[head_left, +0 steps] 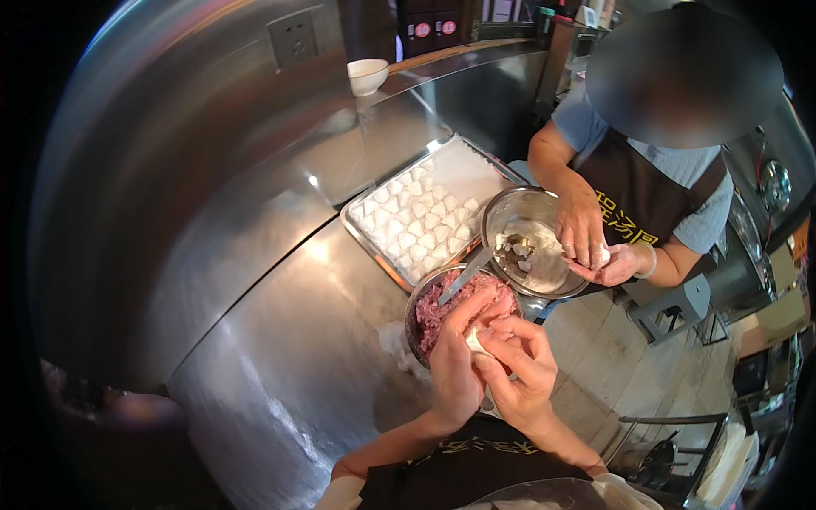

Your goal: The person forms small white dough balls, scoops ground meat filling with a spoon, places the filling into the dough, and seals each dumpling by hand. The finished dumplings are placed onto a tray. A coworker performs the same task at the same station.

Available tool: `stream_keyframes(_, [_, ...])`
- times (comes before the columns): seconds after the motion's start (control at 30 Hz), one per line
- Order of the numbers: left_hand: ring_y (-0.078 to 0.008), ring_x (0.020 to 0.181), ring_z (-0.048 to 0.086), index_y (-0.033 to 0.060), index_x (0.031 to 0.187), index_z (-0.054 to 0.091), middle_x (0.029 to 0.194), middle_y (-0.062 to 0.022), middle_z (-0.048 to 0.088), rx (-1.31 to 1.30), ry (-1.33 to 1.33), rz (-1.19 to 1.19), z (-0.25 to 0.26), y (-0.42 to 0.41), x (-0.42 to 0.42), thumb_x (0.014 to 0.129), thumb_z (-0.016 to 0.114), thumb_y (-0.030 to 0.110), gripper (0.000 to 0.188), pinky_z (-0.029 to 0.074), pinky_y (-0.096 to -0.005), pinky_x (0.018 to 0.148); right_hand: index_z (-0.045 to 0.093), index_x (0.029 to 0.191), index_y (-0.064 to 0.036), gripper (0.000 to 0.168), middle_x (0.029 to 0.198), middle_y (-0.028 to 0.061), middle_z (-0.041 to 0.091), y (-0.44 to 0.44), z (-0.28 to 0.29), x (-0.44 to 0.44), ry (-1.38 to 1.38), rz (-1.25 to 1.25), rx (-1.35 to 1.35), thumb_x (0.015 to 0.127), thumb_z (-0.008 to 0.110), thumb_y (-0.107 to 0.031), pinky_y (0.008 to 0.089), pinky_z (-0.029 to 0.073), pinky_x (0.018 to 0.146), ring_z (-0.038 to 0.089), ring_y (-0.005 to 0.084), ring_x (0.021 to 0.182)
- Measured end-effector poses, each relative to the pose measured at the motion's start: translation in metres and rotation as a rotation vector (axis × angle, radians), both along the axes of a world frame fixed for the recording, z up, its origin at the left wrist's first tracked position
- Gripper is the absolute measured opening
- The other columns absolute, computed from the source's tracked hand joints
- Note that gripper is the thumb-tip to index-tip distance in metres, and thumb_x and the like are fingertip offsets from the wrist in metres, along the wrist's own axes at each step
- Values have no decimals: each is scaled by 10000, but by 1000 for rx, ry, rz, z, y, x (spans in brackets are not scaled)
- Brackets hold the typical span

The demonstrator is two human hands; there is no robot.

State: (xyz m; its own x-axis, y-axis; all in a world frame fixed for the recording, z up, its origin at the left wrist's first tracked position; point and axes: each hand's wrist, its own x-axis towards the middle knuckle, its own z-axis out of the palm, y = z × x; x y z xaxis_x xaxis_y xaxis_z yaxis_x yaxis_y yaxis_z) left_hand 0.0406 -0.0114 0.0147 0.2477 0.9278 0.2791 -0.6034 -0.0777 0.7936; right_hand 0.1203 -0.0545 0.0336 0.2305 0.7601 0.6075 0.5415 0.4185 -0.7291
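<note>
Between my two hands is a small piece of white dough (477,343). My left hand (458,363) cups around it from the left, while the thumb and fingers of my right hand (523,366) pinch its edge. Much of the dough is hidden by my fingers. Just beyond and partly beneath my hands stands a metal bowl (410,322) of pinkish minced meat (433,319). A flat metal spatula (465,278) leans in the meat, its upper end pointing toward the larger bowl.
A tray (475,162) holds rows of white dumplings (408,229). Beside it, a large steel bowl (500,204) contains white dough and flour. Across from me a co-worker's hands (593,255) hold white dough. A white bowl (368,76) sits on the back ledge; a grey stool (676,306) stands right.
</note>
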Motion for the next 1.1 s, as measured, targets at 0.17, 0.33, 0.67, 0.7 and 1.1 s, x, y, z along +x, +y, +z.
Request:
stream_keyframes(0.17, [-291, 1030, 592, -66, 1283, 410, 1215, -203, 536, -274, -155, -196, -2, 6, -13, 977, 130, 552, 744, 473, -403, 913, 702, 995, -29, 273, 1207, 164, 528, -9, 0, 14, -98, -81, -49, 729, 731, -84, 371, 414, 879, 492, 258, 1037])
stream_keyframes(0.33, [-264, 1025, 600, -75, 1302, 370, 1185, -198, 530, -158, -32, -237, -7, 11, -23, 999, 213, 482, 653, 524, -345, 804, 714, 1012, -87, 383, 1286, 150, 504, 8, -2, 21, -353, 124, -46, 656, 786, -209, 421, 326, 1001, 419, 325, 1169])
stream_keyframes(0.67, [-276, 1361, 260, 9, 1463, 106, 1471, -185, 254, -265, -164, -199, 0, 5, -19, 911, 302, 643, 862, 250, -419, 1101, 690, 985, -24, 311, 1164, 129, 582, 10, -5, 9, -386, -82, 31, 695, 721, -132, 425, 364, 941, 468, 333, 1074])
stream_keyframes(0.7, [-270, 1376, 229, 13, 1468, 95, 1482, -178, 238, -297, -134, -148, -3, -2, -17, 905, 310, 649, 876, 217, -422, 1116, 681, 987, -17, 320, 1157, 128, 585, 12, -11, 7, -376, -72, 28, 690, 725, -126, 421, 372, 931, 475, 330, 1064])
stream_keyframes(1.1, [-236, 1028, 583, -51, 1340, 353, 1211, -180, 537, -368, -67, -245, -34, 3, -45, 988, 170, 518, 693, 504, -343, 857, 710, 966, -55, 288, 1149, 117, 588, 6, -12, 3, -318, 149, -106, 690, 728, -133, 425, 381, 940, 485, 311, 1081])
